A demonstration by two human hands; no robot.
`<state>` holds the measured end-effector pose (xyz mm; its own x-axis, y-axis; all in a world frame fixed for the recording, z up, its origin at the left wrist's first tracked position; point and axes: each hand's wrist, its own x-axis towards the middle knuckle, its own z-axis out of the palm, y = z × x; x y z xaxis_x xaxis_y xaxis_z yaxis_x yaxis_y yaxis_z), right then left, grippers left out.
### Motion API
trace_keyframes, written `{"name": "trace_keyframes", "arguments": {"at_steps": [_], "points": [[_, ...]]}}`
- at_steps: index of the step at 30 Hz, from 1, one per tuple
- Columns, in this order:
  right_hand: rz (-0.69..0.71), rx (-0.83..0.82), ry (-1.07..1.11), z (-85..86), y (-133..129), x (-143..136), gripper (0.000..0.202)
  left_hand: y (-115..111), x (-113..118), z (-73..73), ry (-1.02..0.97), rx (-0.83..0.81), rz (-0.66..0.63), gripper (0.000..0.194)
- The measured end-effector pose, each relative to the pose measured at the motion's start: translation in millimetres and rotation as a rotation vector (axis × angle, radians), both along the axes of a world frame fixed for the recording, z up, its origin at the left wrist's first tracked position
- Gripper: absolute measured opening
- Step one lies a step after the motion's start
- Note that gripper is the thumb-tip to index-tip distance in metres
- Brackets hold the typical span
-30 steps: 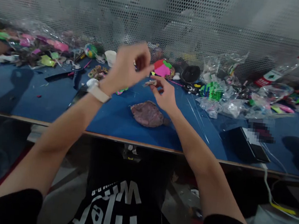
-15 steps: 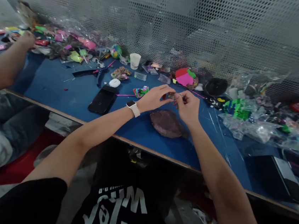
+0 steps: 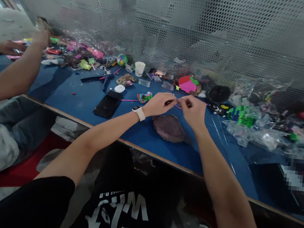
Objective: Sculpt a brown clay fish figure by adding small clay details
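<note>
Holds a small piece where both hands meet, just above the blue worktop. Clamps it in pinched fingertips: left grip from the nine o'clock side, right grip from the three o'clock side, with the two sets of tips almost touching. Covers most of it with the fingers; cannot tell which way it points or how its long axis runs.

Has a flat brown piece resting on the worktop at about six o'clock from that pinch, near both grips but touching neither. Points its narrow stem end toward four o'clock, close to the right forearm, and its broad end toward ten, below the left grip; runs its long axis between those hours, nearer level than upright.

Has a multicoloured piece just beside the left grip, between nine and ten o'clock, with a pink stick running off toward nine. Shows, farther toward nine, a black phone; at ten, a white cup; near one o'clock from the pinch, a pink, red and green disc; at two from the right grip, a dark bowl.
</note>
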<state>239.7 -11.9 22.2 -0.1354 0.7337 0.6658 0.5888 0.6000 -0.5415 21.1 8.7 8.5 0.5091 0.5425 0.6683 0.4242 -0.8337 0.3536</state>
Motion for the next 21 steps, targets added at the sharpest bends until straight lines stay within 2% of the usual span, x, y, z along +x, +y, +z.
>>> {"name": "trace_keyframes", "arguments": {"at_steps": [7,13,15,18,21], "points": [[-0.071,0.066,-0.060,-8.0,10,12,0.063,-2,2,-4.4,0.058,-0.074,0.049,0.027],[-0.133,0.135,0.021,-11.4,4,3,0.049,-9,-1,-3.4,-0.015,-0.193,0.036,0.026],[-0.096,0.155,0.026,-10.9,-1,-1,0.047,-10,-2,-3.1,-0.050,-0.235,0.029,0.026],[0.033,0.169,-0.009,-9.9,-7,-7,0.045,-9,-3,-4.2,-0.155,-0.310,0.007,0.029],[0.148,0.165,-0.056,-10.0,-9,-11,0.041,-5,-4,-7.7,-0.266,-0.392,-0.050,0.038]]}}
